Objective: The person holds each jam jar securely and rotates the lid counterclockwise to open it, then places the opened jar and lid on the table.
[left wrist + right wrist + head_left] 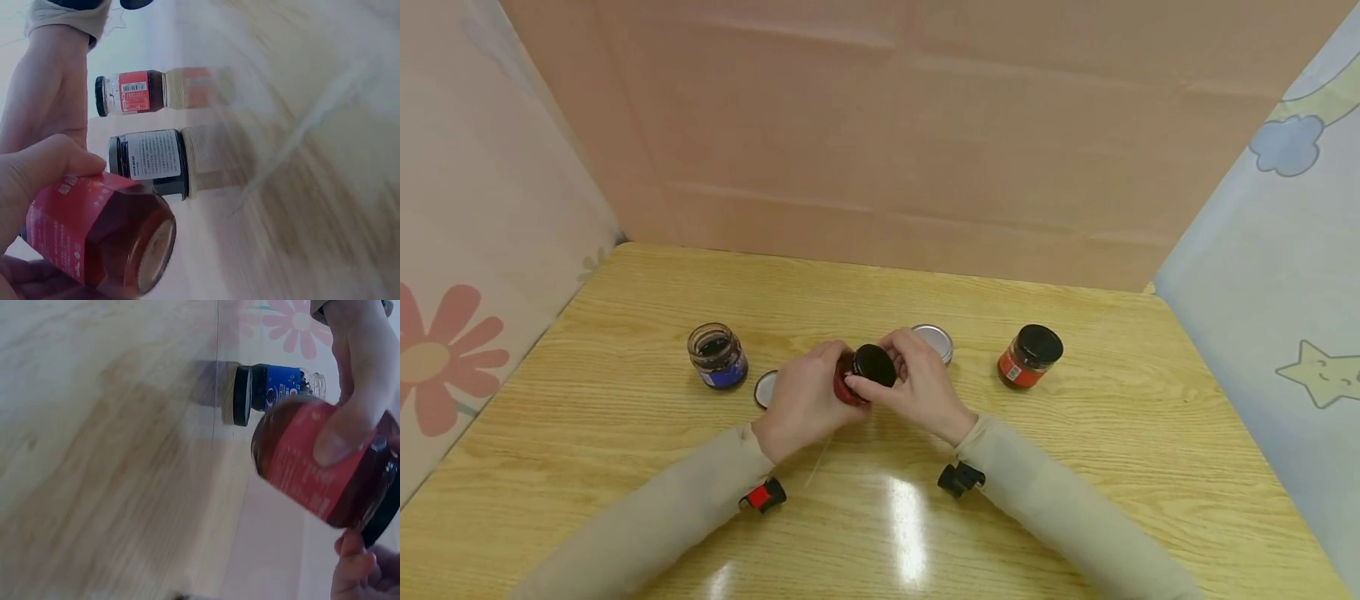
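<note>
My left hand [801, 396] grips a red-labelled glass jar [112, 231] round its body, its thumb lying across the label. The jar is tilted, with its black lid [875, 365] up toward the right. On that lid my right hand [921, 387] has its thumb at the near edge and its fingers round the far side. In the right wrist view, right-hand fingertips [355, 565] press at the lid's edge, and the left thumb lies on the red label. Dark red contents show through the glass near the base.
An uncovered jar [718, 358] with a blue label stands at the left, a loose lid [765, 389] lying beside it. Behind my right hand is a silver-topped jar [934, 343]. Farther right stands another red-labelled jar [1030, 357] with a black lid. Walls border the wooden table [1120, 467].
</note>
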`<state>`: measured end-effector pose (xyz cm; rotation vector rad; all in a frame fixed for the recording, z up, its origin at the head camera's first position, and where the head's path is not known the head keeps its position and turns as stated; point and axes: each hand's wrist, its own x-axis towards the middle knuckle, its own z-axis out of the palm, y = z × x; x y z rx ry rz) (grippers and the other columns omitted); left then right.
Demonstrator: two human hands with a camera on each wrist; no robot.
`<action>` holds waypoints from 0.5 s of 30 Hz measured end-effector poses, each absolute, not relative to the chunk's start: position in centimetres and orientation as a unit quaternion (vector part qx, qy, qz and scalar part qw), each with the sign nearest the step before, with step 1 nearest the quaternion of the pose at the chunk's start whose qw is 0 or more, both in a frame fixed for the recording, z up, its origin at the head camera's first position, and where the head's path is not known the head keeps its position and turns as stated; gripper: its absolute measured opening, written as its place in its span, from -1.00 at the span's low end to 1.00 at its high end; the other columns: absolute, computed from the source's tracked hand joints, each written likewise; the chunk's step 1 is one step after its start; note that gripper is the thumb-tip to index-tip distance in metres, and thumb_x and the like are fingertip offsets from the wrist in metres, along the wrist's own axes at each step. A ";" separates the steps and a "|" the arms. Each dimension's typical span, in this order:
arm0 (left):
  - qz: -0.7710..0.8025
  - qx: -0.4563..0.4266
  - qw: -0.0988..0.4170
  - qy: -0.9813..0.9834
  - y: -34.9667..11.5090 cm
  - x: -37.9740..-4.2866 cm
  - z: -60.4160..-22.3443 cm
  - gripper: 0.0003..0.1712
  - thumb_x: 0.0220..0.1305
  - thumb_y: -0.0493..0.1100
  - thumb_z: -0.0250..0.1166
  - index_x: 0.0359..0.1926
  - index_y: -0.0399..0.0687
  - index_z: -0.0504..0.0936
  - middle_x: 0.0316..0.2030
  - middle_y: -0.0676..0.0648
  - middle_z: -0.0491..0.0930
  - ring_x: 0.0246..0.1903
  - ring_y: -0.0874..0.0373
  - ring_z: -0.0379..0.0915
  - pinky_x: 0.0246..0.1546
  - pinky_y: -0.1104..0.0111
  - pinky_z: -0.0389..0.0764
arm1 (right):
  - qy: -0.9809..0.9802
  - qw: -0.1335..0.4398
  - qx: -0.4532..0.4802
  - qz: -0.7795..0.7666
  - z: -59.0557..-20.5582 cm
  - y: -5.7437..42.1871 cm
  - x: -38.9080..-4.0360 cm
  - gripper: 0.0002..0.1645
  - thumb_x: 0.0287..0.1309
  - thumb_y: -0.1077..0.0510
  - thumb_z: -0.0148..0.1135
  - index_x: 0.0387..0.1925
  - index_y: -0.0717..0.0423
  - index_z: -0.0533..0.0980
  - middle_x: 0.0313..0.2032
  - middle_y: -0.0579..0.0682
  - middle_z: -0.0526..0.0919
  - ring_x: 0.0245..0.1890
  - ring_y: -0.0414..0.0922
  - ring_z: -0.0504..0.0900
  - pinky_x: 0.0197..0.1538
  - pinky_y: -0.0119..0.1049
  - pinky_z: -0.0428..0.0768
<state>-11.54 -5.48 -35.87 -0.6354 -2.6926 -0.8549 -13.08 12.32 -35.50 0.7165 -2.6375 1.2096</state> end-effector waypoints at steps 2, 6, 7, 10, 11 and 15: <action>-0.311 -0.219 0.108 -0.918 -5.7 -11.5 -35.9 -0.46 -0.24 -0.05 0.55 -0.21 -0.15 0.56 -0.37 -0.03 0.58 -0.46 0.16 0.54 -0.43 0.31 0.58 | -0.879 0.073 0.259 0.393 -35.4 12.5 -13.1 -0.52 -0.08 -0.05 0.48 -0.18 0.10 0.53 -0.33 -0.07 0.50 -0.40 -0.20 0.40 -0.35 -0.39 0.42; -0.338 -0.222 0.080 -0.911 -6.1 -11.4 -35.9 -0.44 -0.24 -0.06 0.56 -0.17 -0.16 0.56 -0.34 -0.03 0.60 -0.39 0.17 0.53 -0.36 0.32 0.57 | -0.879 0.061 0.293 0.370 -35.1 12.9 -13.1 -0.48 -0.06 -0.06 0.48 -0.09 0.08 0.54 -0.35 -0.11 0.44 -0.40 -0.17 0.35 -0.37 -0.39 0.35; -0.342 -0.221 0.075 -0.910 -6.2 -11.4 -36.0 -0.43 -0.23 -0.06 0.56 -0.16 -0.16 0.56 -0.33 -0.03 0.61 -0.38 0.16 0.53 -0.35 0.31 0.58 | -0.879 0.058 0.298 0.367 -35.1 12.9 -13.1 -0.47 -0.06 -0.07 0.47 -0.07 0.07 0.54 -0.34 -0.12 0.43 -0.39 -0.16 0.35 -0.37 -0.39 0.34; -0.348 -0.220 0.071 -0.908 -6.3 -11.4 -36.1 -0.41 -0.21 -0.06 0.56 -0.12 -0.18 0.56 -0.30 -0.05 0.61 -0.34 0.15 0.54 -0.31 0.30 0.58 | -0.881 0.051 0.303 0.360 -35.1 13.1 -13.0 -0.44 -0.04 -0.10 0.46 -0.01 0.05 0.55 -0.29 -0.14 0.45 -0.37 -0.14 0.37 -0.36 -0.38 0.37; -0.350 -0.222 0.072 -0.908 -6.3 -11.4 -36.1 -0.40 -0.21 -0.07 0.56 -0.11 -0.19 0.56 -0.29 -0.05 0.62 -0.33 0.14 0.55 -0.30 0.29 0.59 | -0.881 0.049 0.302 0.361 -35.0 13.1 -13.0 -0.43 -0.03 -0.10 0.46 0.01 0.04 0.55 -0.27 -0.14 0.47 -0.35 -0.11 0.39 -0.35 -0.35 0.40; -0.354 -0.223 0.076 -0.905 -6.3 -11.5 -36.2 -0.40 -0.20 -0.10 0.56 -0.09 -0.20 0.55 -0.27 -0.07 0.62 -0.31 0.11 0.56 -0.29 0.26 0.60 | -0.879 0.037 0.291 0.375 -34.9 13.2 -13.0 -0.36 -0.03 -0.08 0.47 0.09 0.06 0.53 -0.17 -0.10 0.53 -0.30 -0.02 0.45 -0.30 -0.21 0.49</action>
